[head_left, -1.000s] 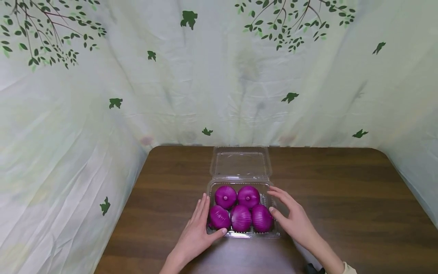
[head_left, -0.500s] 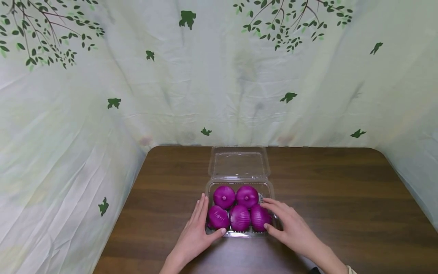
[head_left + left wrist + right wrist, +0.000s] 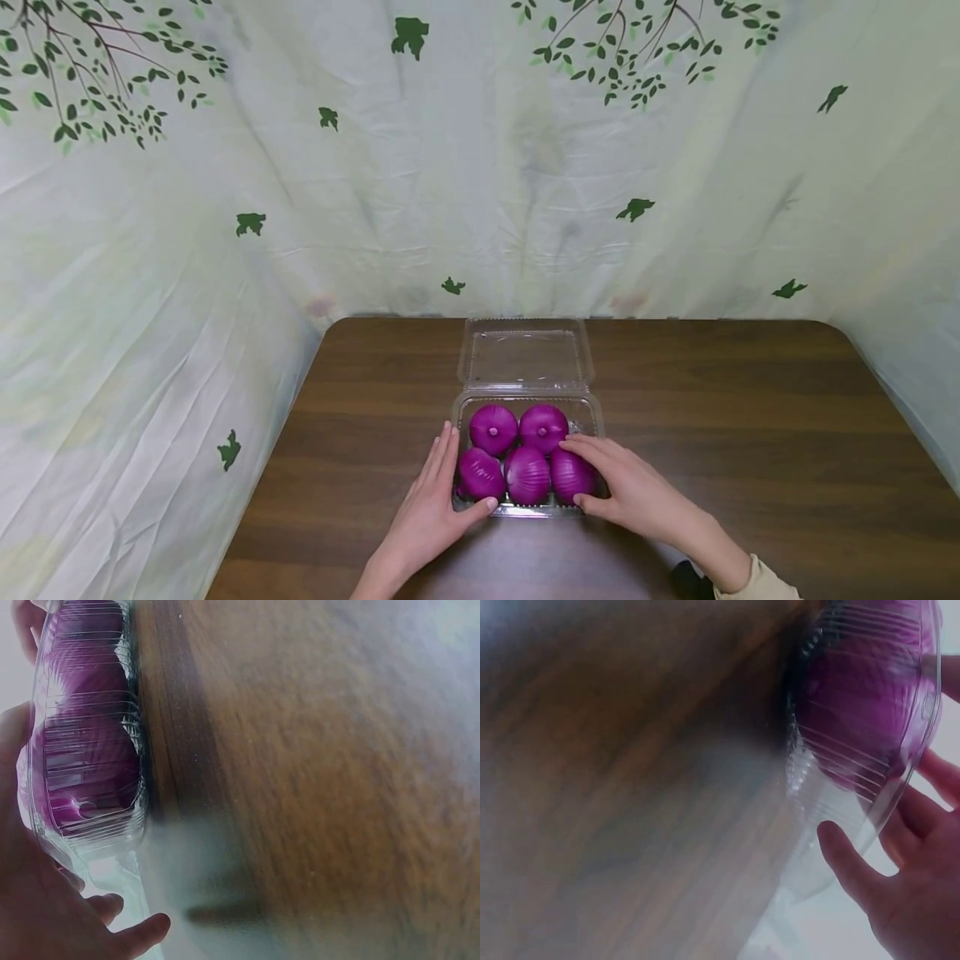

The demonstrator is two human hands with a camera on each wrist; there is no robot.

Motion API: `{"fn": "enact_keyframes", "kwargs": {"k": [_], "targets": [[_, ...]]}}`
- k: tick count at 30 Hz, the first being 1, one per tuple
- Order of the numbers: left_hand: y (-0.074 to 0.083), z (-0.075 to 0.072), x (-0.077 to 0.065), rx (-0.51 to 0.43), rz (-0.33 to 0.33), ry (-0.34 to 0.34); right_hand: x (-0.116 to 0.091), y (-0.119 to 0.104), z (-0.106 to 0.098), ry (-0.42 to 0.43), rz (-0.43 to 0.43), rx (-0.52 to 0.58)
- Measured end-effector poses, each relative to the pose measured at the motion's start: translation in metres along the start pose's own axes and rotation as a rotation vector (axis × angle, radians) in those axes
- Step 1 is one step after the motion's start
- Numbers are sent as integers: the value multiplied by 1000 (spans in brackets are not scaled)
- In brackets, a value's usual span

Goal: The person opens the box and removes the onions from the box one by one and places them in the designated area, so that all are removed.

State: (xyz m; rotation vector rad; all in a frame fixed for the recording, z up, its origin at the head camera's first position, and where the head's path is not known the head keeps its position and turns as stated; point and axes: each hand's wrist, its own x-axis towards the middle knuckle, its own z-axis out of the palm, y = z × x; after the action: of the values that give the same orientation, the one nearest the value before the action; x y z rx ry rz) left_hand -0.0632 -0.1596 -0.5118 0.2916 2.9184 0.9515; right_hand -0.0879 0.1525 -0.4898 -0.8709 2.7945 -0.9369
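Note:
In the head view, a clear plastic clamshell box (image 3: pixel 589 412) lies on the table with its lid (image 3: pixel 527 358) folded back. Two red onions sit in its back row and three in its front row. My left hand (image 3: pixel 429 517) lies along the box's left side, fingers straight, thumb over the front rim. My right hand (image 3: pixel 637 487) grips the front-right red onion (image 3: pixel 570 475), thumb in front and fingers behind; the hand covers that onion's right side. Through the ribbed wall, purple onions (image 3: pixel 90 742) show in the left wrist view.
The brown wooden table (image 3: pixel 750 433) extends to both sides of the box. A pale curtain (image 3: pixel 480 167) printed with leaves hangs behind the table and at both sides. Something dark (image 3: pixel 688 579) is partly visible under my right wrist.
My right hand has moved left from the box's right edge over the front-right red onion, and its fingers have closed around it. The left hand and the box stay nearly the same.

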Motion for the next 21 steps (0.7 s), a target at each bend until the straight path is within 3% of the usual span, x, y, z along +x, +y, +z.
{"fn": "enact_keyframes", "kwargs": {"k": [10, 21], "targets": [[0, 2, 2, 9, -10, -5, 8, 5, 2, -1, -9, 32], [0, 1, 2, 10, -25, -12, 10, 6, 4, 132, -54, 56]]}}
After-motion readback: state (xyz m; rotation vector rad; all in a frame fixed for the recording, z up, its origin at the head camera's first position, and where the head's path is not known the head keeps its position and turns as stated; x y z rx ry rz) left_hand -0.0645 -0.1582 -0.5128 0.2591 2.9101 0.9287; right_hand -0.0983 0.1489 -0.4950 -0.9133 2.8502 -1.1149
